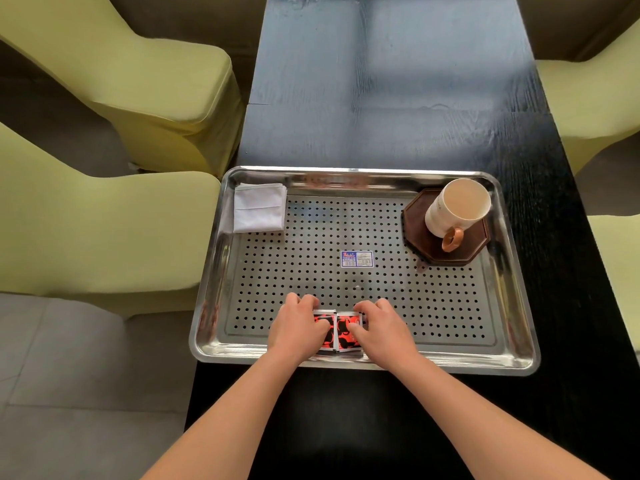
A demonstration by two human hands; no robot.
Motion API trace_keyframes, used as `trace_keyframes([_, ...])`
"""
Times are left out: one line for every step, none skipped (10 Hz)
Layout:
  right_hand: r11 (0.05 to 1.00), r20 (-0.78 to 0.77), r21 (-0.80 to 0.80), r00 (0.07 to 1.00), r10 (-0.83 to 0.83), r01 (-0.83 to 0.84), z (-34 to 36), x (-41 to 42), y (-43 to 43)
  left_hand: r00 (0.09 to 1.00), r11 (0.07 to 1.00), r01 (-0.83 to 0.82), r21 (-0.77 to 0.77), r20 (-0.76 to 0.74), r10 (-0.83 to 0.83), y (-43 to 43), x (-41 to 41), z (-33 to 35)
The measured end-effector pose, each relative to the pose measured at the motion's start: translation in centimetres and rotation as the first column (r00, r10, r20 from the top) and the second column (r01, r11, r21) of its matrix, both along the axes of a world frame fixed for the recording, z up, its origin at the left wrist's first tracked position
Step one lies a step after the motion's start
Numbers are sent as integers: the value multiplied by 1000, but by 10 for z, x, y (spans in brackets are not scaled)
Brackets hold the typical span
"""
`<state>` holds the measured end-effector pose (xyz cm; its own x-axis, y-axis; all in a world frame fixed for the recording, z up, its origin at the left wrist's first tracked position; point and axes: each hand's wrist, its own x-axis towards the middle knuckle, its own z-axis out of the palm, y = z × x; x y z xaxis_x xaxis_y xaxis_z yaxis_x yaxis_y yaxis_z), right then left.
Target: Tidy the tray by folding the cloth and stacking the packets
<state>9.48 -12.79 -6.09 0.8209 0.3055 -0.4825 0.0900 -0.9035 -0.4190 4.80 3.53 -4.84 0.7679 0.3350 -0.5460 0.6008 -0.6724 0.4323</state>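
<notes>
A perforated steel tray [450,313] lies on the dark table. A white cloth [259,207] sits folded into a square in the tray's far left corner. Red and black packets [337,332] lie side by side at the tray's near edge, partly hidden under my hands. My left hand [298,327] grips the left packet with curled fingers over its far edge and thumb on top. My right hand [379,327] grips the right packet the same way. How many packets lie beneath I cannot tell.
A white mug [457,206] with a brown handle stands on a dark octagonal coaster [460,247] in the tray's far right corner. A small label [356,258] is stuck at the tray's centre. Green-covered chairs [104,220] flank the narrow table [381,98].
</notes>
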Motion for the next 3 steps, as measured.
trace_keyframes([1000, 6, 11, 1000, 0, 0, 4, 1, 0, 999, 1000, 19, 21, 29, -19, 0, 0, 3])
trace_keyframes([1000, 7, 25, 1000, 2, -2, 8, 5, 0, 994, 995, 79, 61, 65, -83, 2, 0, 6])
trace_keyframes([999, 43, 42, 999, 2, -4, 15, 9, 1, 984, 984, 122, 129, 113, -137, 4, 0, 12])
